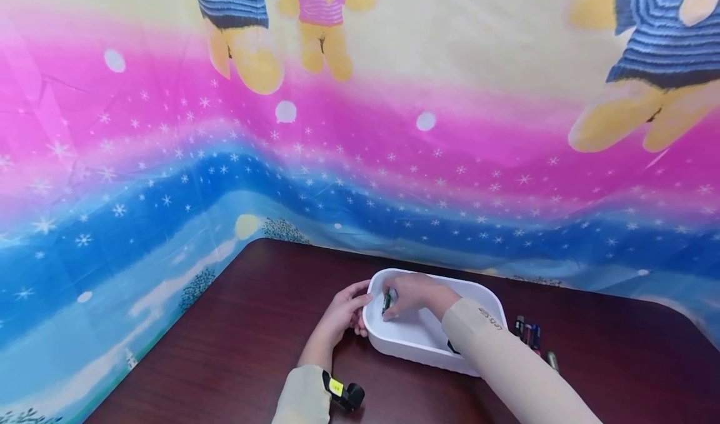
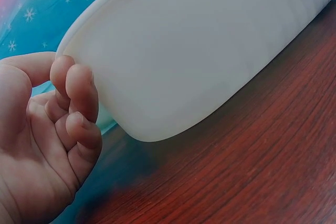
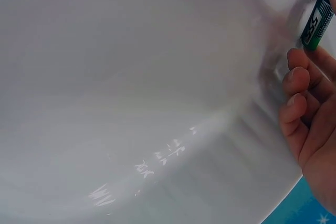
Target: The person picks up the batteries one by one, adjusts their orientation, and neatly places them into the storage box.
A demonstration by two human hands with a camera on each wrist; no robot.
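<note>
A white plastic tub (image 1: 419, 354) with rounded corners stands on the dark wooden table. My left hand (image 1: 340, 311) grips its left end, the thumb at the rim and the other fingers curled against the outside, as the left wrist view shows close to the tub wall (image 2: 178, 51). Inside the tub, at that same end, my right hand (image 1: 416, 291) pinches a green battery (image 3: 317, 22) between thumb and fingertips. The battery is held lengthwise, close over the tub's floor. My right forearm hides part of the tub's right side.
Several batteries (image 1: 527, 334) lie on the table (image 1: 247, 349) just right of the tub, partly behind my right sleeve. A printed cloth (image 1: 360, 180) with bears and snowflakes hangs along the table's back and left edges. A black wrist camera (image 1: 349, 396) is strapped to my left wrist.
</note>
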